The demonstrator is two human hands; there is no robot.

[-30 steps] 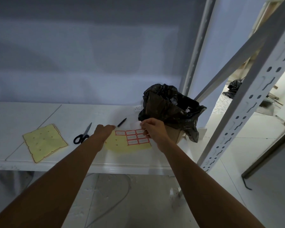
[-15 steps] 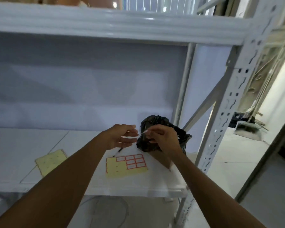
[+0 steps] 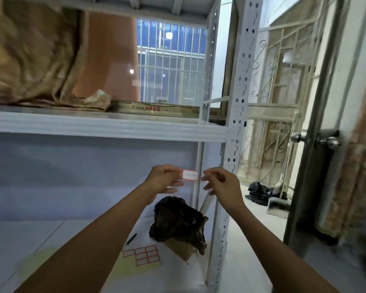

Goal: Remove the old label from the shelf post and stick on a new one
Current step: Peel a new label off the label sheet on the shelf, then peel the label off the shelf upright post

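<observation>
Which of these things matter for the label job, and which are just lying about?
For the job: the label pinched in the left hand, the right hand beside it, the shelf post, the sticker sheet, perhaps the black bag for waste.

Lying about: the pen, the dustpan, the door knob.
</observation>
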